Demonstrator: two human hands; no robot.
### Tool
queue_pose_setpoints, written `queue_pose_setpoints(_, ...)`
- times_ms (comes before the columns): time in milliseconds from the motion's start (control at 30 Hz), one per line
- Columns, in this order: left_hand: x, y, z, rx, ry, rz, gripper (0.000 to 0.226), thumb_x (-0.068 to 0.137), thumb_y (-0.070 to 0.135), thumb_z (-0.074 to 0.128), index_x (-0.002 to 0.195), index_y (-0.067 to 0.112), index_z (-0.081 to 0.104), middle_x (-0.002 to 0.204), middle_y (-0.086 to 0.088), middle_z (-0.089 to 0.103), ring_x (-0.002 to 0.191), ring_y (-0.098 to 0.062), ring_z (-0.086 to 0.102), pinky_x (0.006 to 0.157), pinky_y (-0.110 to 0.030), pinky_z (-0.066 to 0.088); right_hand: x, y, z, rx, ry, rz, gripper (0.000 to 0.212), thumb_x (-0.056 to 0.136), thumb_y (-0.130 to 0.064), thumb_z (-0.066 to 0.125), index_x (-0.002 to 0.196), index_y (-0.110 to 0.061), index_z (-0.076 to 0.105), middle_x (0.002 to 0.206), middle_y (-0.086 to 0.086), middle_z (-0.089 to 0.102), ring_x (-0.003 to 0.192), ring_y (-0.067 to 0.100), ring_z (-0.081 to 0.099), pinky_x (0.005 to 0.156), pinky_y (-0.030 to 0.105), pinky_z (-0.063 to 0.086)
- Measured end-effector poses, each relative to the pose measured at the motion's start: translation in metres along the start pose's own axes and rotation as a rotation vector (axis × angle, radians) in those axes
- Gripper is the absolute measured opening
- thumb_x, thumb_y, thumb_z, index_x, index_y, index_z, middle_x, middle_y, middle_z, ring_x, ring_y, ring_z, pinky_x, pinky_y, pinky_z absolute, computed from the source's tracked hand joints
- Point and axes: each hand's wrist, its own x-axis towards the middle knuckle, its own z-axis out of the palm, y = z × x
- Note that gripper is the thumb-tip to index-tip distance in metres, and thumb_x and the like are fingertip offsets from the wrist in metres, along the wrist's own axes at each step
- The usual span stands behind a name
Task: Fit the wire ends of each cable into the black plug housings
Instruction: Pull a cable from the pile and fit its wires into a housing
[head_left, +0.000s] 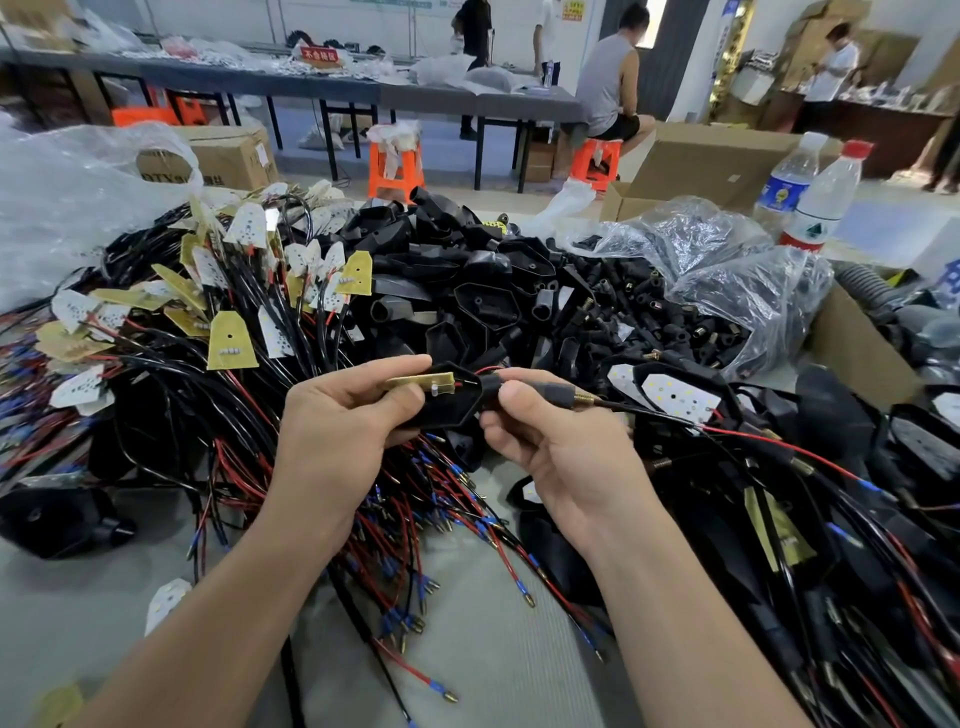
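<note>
Forearms rise from the bottom edge and meet over the middle of a grey table (78, 597). The left hand (337, 431) curls its fingers under a black plug housing (441, 408) with the thumb laid along the top, gripping it. The right hand (550, 447) pinches the housing's narrow neck between thumb and fingertips, just beside a rubber sleeve (553, 392).

The housing is a matt plastic shell, pointed and shallow. A thin yellow board (415, 382) lies along its open top, with red wire showing at the neck. The sleeve ends in a threaded brass tip (584, 399), and a slim black cable (654, 415) runs from it to the right.

Left of the hands lies a tangle of black and red cables with yellow and white boards (223, 291). Under the wrists spread loose red wires (415, 519) with blue collars and brass ends. Behind the hands lies a heap of empty housings (467, 280). To the right of it are a clear plastic bag of small black parts (701, 301), a fitted housing with a white board (680, 392), two water bottles (826, 197) and a cardboard box (857, 353).
</note>
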Motion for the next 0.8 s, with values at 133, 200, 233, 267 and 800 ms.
queue_pose_setpoints(133,-0.001,0.002,0.001,0.076,-0.004,0.119,0.045,0.085,-0.008,0.075,0.085,0.036,0.085,0.113,0.014,0.078,0.115,-0.005,0.07,0.099,-0.023,0.055,-0.001,0.001,0.001,-0.039,0.076,-0.004,0.01,0.091,-0.001,0.07,0.084,-0.005,0.076,0.077,0.011,0.072,0.061,0.016,0.068,0.057,0.021,0.056)
queue_pose_setpoints(200,-0.001,0.004,0.0,0.191,-0.035,0.21,0.051,0.085,-0.01,0.075,0.082,0.041,0.084,0.119,0.022,0.074,0.123,0.0,0.064,0.103,-0.019,0.051,0.0,0.001,0.002,-0.017,0.103,-0.009,0.01,0.091,-0.002,0.071,0.083,-0.004,0.075,0.076,0.01,0.073,0.058,0.014,0.067,0.056,0.02,0.055)
queue_pose_setpoints(233,-0.002,0.003,-0.001,0.255,-0.06,0.255,0.052,0.085,-0.008,0.076,0.083,0.043,0.083,0.121,0.025,0.073,0.126,0.002,0.061,0.106,-0.018,0.048,0.0,0.001,0.002,-0.002,0.114,-0.013,0.01,0.092,-0.002,0.07,0.083,-0.003,0.075,0.076,0.01,0.073,0.057,0.014,0.067,0.055,0.02,0.055)
queue_pose_setpoints(267,-0.002,0.002,-0.003,0.278,-0.091,0.27,0.049,0.086,-0.005,0.076,0.085,0.044,0.083,0.123,0.026,0.071,0.128,0.003,0.059,0.106,-0.017,0.047,0.0,0.001,0.002,0.015,0.125,-0.018,0.012,0.092,-0.002,0.07,0.081,-0.003,0.075,0.075,0.009,0.073,0.057,0.013,0.066,0.055,0.02,0.055)
queue_pose_setpoints(800,0.001,-0.006,0.005,-0.216,0.068,-0.2,0.035,0.087,-0.017,0.066,0.103,0.012,0.057,0.096,-0.005,0.08,0.085,-0.027,0.079,0.062,-0.027,0.062,-0.002,-0.002,-0.004,-0.065,0.015,-0.077,0.015,0.089,0.008,0.067,0.094,-0.004,0.076,0.078,0.011,0.071,0.065,0.018,0.068,0.062,0.022,0.056)
